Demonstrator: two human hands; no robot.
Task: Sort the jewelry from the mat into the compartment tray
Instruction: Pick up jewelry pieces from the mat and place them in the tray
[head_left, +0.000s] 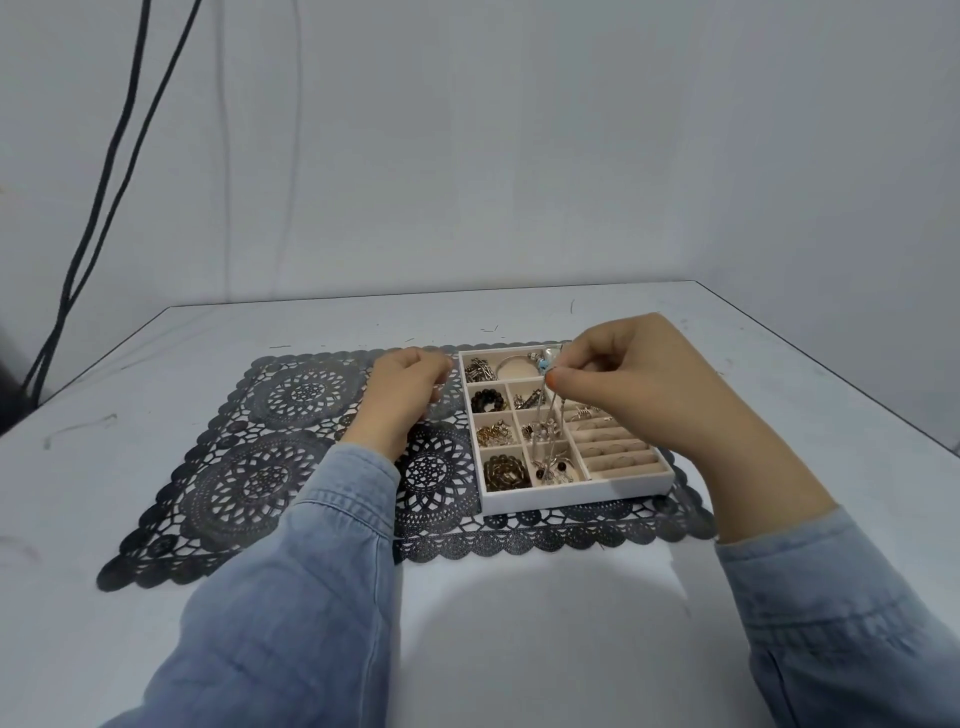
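Silver chain (546, 415) hangs from the pinched fingertips (554, 376) of the right hand (639, 384), straight down into the middle boxes of the white tray (571, 491) below it, probably so it can be lowered without tangling. Beside the tray, the left hand (408, 395) rests loosely curled on the black lace mat (249, 467); I cannot tell if it holds anything. Near it the mat looks bare.
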